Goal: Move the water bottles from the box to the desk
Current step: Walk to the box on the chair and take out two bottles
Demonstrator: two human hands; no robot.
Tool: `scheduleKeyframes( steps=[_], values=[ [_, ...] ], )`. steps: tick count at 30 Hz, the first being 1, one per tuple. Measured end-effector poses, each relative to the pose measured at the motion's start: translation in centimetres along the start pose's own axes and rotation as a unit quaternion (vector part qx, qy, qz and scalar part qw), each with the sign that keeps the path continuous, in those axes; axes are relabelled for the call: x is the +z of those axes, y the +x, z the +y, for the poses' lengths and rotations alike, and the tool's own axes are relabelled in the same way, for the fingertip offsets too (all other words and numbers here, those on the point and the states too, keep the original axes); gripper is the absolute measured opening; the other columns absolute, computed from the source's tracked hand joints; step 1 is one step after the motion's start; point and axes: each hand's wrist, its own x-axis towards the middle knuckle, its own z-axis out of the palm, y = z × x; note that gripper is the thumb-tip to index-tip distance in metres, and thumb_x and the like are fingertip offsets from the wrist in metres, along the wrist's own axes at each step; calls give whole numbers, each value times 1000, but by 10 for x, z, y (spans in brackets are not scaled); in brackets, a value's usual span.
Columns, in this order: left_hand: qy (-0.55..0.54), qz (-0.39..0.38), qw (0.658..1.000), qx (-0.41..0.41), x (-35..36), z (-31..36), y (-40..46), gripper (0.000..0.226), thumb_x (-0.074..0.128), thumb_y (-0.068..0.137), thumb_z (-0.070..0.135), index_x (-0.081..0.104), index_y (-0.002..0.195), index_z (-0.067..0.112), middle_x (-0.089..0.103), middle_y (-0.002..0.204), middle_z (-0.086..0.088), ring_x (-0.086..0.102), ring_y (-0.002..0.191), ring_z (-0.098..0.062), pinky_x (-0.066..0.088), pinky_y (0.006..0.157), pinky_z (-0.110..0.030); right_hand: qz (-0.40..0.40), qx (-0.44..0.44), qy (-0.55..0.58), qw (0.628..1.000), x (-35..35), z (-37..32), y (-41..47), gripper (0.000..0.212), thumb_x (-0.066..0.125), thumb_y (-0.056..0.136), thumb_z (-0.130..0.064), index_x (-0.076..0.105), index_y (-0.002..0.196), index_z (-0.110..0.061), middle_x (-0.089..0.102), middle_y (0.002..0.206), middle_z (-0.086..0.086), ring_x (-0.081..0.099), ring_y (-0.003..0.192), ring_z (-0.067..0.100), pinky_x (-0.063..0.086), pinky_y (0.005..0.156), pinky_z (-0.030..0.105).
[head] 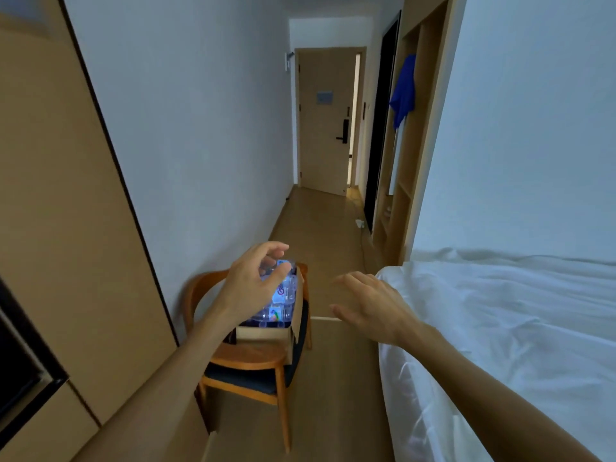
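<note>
Bottles (pixel 281 295) are sitting packed in cardboard box (pixel 266 333) on wooden chair (pixel 253 358). Left hand (pixel 248 285) is hovering over them, grip apart, curled; right hand (pixel 370 305) is spread beside bed (pixel 500 328). Probably heavy, slick plastic; best taken at neck.

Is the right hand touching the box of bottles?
Apart. The head view shows bare floor between the right hand and the box.

white walls (pixel 206 128), wood floor (pixel 333 378), bed (pixel 516 328), chair (pixel 253 365)
</note>
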Motion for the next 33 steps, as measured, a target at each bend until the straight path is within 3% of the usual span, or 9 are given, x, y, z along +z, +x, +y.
scheduleKeyframes(
  steps=[5, 9, 15, 18, 24, 27, 31, 33],
  values=[
    [-7, -9, 1000, -16, 40, -51, 74, 27, 61, 93, 25, 60, 121, 27, 62, 109, 14, 59, 99, 2, 45, 72, -2, -19, 12, 11, 1000, 34, 55, 74, 50, 42, 83, -71, 36, 125, -44, 51, 134, -13, 52, 118, 13, 43, 93, 36],
    [-6, -3, 999, -35, 71, -97, 132, 24, 62, 92, 29, 59, 115, 36, 63, 107, 18, 59, 98, 5, 46, 74, -5, -36, -9, 22, 999, 58, 100, 142, 52, 43, 84, -67, 39, 128, -40, 51, 135, -10, 51, 118, 14, 44, 95, 37],
    [-7, 54, 995, -79, 109, -155, 218, 23, 62, 91, 30, 58, 107, 47, 64, 108, 19, 61, 93, 4, 47, 77, -9, -63, -78, 46, 994, 92, 164, 258, 48, 43, 87, -62, 45, 127, -37, 53, 130, -9, 55, 110, 14, 46, 89, 35],
    [-9, 78, 990, -117, 122, -178, 248, 22, 62, 92, 28, 60, 110, 40, 65, 110, 15, 61, 93, 4, 46, 79, -8, -96, -99, 60, 989, 112, 183, 313, 44, 45, 86, -65, 46, 122, -42, 54, 124, -14, 55, 104, 10, 48, 85, 34],
    [-4, 141, 973, -184, 136, -228, 280, 22, 63, 93, 20, 63, 115, 21, 67, 110, 8, 63, 92, 4, 43, 77, -4, -152, -169, 110, 968, 153, 197, 401, 41, 49, 87, -60, 47, 124, -40, 53, 122, -14, 54, 107, 10, 48, 86, 33],
    [10, 177, 959, -220, 137, -255, 283, 21, 65, 92, 17, 65, 111, 23, 69, 104, 10, 63, 91, 3, 43, 73, -6, -183, -194, 135, 954, 178, 192, 436, 43, 54, 90, -54, 49, 128, -33, 53, 127, -12, 54, 110, 12, 46, 89, 32],
    [14, 228, 935, -272, 137, -296, 281, 21, 64, 91, 13, 66, 109, 23, 67, 101, 10, 61, 83, 1, 42, 72, -8, -220, -234, 155, 934, 217, 176, 479, 43, 56, 92, -48, 51, 130, -30, 53, 129, -12, 51, 114, 9, 37, 86, 20],
    [16, 253, 922, -291, 136, -319, 280, 18, 63, 92, 16, 65, 108, 24, 66, 101, 10, 61, 81, 0, 43, 72, -8, -238, -248, 154, 926, 240, 169, 498, 44, 56, 91, -48, 52, 129, -27, 56, 127, -9, 53, 113, 11, 40, 87, 23]
  ],
)
